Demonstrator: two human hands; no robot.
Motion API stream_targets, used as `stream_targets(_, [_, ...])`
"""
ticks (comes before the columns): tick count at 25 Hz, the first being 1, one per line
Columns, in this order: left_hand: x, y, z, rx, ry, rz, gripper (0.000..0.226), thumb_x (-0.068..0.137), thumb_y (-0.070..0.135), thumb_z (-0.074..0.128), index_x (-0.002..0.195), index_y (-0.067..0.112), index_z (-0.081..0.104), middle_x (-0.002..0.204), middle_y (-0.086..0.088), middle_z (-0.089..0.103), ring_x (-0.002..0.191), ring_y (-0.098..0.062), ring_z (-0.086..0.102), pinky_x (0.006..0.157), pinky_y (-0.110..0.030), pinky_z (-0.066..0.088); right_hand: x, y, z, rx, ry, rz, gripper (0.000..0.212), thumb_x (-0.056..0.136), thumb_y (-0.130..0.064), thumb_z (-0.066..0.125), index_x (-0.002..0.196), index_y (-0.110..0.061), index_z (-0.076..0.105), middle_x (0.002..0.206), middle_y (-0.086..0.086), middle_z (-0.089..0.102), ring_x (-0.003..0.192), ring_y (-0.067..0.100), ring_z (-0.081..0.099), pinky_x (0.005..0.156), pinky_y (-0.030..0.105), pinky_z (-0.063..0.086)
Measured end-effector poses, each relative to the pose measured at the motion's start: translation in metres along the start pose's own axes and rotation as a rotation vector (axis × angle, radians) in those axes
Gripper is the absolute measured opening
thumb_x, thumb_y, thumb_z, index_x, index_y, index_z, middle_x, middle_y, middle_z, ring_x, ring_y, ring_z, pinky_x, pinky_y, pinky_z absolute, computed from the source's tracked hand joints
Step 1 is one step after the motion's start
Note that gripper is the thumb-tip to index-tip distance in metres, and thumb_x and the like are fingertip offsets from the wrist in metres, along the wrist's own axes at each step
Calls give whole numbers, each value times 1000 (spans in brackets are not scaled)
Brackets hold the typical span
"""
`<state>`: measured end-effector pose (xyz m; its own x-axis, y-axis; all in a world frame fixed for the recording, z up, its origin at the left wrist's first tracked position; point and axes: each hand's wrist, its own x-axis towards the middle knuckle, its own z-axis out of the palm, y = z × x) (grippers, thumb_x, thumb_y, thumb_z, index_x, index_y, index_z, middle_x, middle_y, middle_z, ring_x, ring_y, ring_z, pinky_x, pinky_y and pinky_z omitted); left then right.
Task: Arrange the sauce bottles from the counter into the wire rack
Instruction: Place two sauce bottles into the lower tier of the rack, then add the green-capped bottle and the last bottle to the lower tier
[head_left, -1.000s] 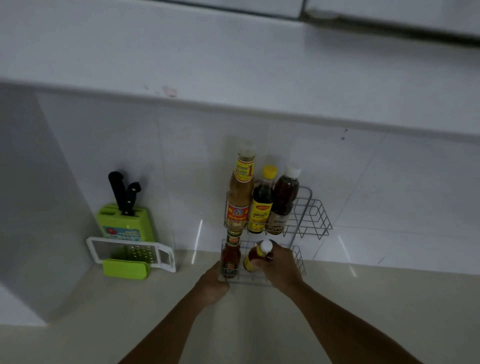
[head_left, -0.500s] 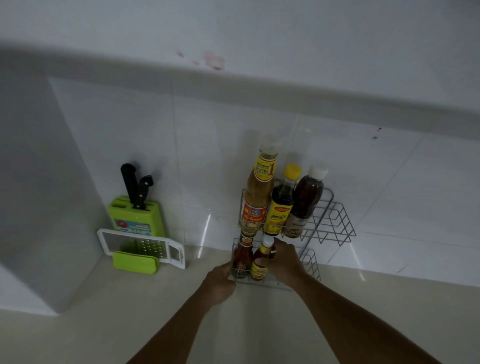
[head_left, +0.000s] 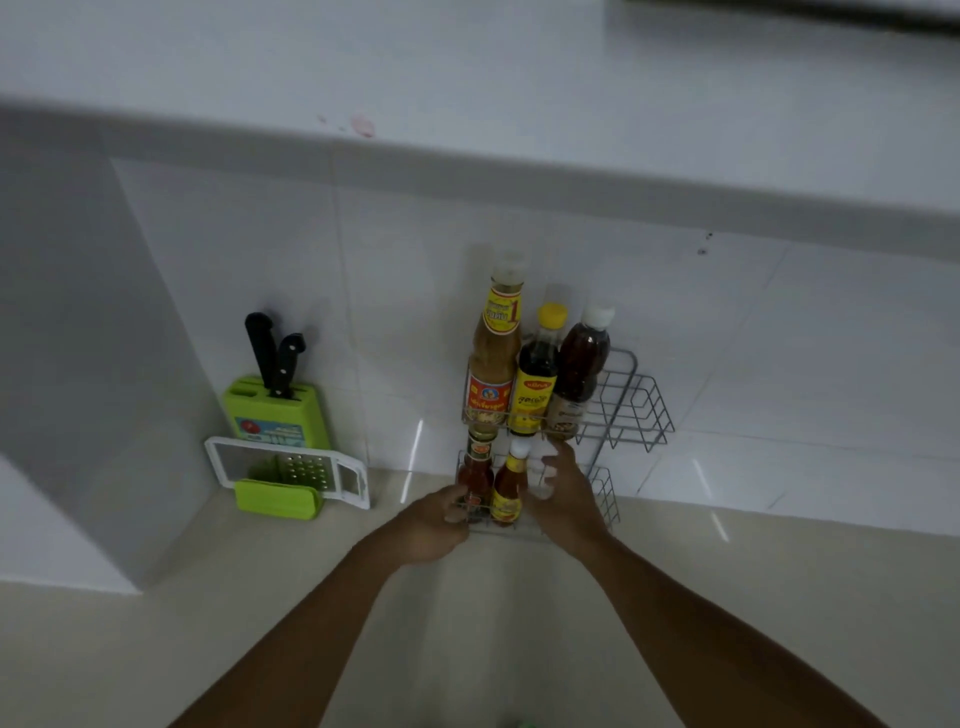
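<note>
A two-tier wire rack (head_left: 631, 410) stands on the counter against the tiled wall. Its upper tier holds a tall amber bottle (head_left: 493, 358), a dark bottle with a yellow cap (head_left: 537, 379) and a brown bottle with a white cap (head_left: 582, 364). In the lower tier a red sauce bottle (head_left: 475, 470) and a small white-capped bottle with a yellow label (head_left: 509, 491) stand upright side by side. My left hand (head_left: 434, 525) grips the rack's lower front-left corner. My right hand (head_left: 563, 493) is just right of the small bottle, fingers apart, holding nothing.
A green knife block (head_left: 278, 410) with two black-handled knives stands to the left by the wall. A white and green grater (head_left: 288, 475) leans in front of it. A white ledge (head_left: 519, 171) overhangs above the rack. Beige counter (head_left: 467, 649) stretches toward me.
The small white-capped bottle went from tilted in my right hand to upright in the lower tier. My right hand let go and shifted right. My left hand stayed on the rack.
</note>
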<state>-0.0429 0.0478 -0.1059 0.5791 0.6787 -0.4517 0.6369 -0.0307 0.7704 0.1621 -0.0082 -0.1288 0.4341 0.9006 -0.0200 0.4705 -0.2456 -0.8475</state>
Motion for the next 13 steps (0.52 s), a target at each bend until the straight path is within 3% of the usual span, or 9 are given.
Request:
stream_targets(2, [-24, 22, -1, 103, -17, 60, 60, 95, 6, 52, 150, 19, 32, 136, -5, 56, 108, -10, 53, 72, -10, 44, -23, -4, -7, 15, 70, 9, 80, 87, -27, 76, 153, -27, 31, 130, -5, 48, 119, 16, 51, 96, 41, 53])
stream_targets(7, [-72, 54, 20, 388, -155, 140, 71, 89, -9, 48, 151, 21, 33, 145, -10, 47, 129, -24, 50, 93, -24, 44, -85, -2, -18, -100, 22, -55, 44, 88, -2, 60, 131, -15, 57, 106, 1, 64, 95, 17, 61, 67, 10, 43])
stream_targets(9, [-90, 59, 42, 468, -235, 134, 73, 88, -11, 48, 151, 22, 32, 146, -9, 46, 129, -25, 49, 100, -31, 48, -111, 10, -16, -202, -71, -55, 31, 91, -4, 54, 118, -15, 65, 99, 6, 73, 85, 21, 67, 59, 12, 44])
stream_targets(11, [-107, 63, 67, 527, -258, 147, 72, 87, -10, 49, 151, 20, 32, 146, -6, 46, 128, -25, 50, 103, -36, 48, -134, 24, -13, -307, -185, 3, 34, 92, -6, 48, 117, -18, 69, 108, 4, 75, 94, 22, 71, 70, 21, 51])
stream_targets(13, [-121, 60, 95, 509, -270, 163, 76, 87, -9, 52, 153, 17, 26, 146, -7, 46, 131, -26, 50, 104, -35, 47, -153, 40, -7, -397, -392, 97, 46, 90, -2, 49, 132, -17, 61, 128, 6, 67, 116, 24, 64, 85, 25, 49])
